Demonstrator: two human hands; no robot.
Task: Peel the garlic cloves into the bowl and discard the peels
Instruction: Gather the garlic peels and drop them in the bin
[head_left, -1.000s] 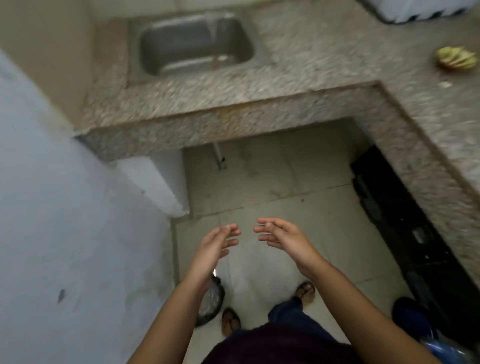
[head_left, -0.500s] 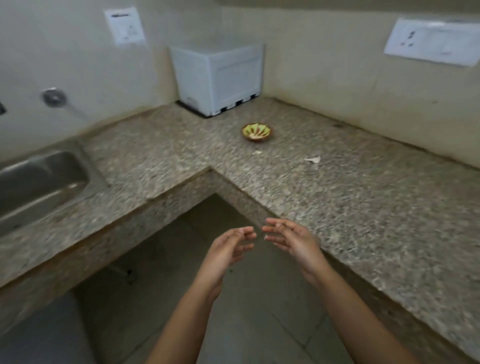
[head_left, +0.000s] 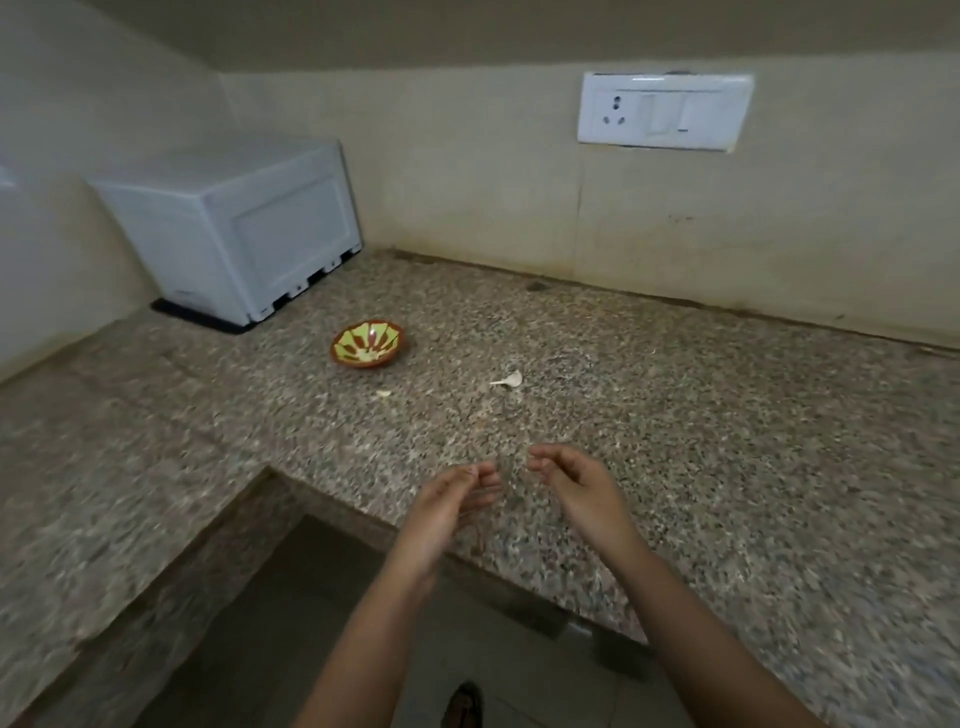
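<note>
A small bowl (head_left: 368, 344) with a green and red pattern sits on the granite counter (head_left: 675, 415), in front of a white box. A white garlic clove (head_left: 510, 380) lies to the bowl's right, and a tiny pale scrap (head_left: 383, 394) lies just in front of the bowl. My left hand (head_left: 447, 506) and my right hand (head_left: 576, 483) hover side by side over the counter's front edge, well short of the clove. Both hold nothing, with their fingers loosely curled and the fingertips facing each other.
A white box-shaped appliance (head_left: 239, 228) stands on a black base in the back left corner. A wall socket plate (head_left: 665, 111) is mounted above the counter. The counter is L-shaped and wraps round to the left. A sandalled foot (head_left: 462, 704) shows on the floor below.
The view has swung up from the floor and sink to the counter corner. The bowl and clove are now closer and more central. Both hands have stayed together, holding nothing.
</note>
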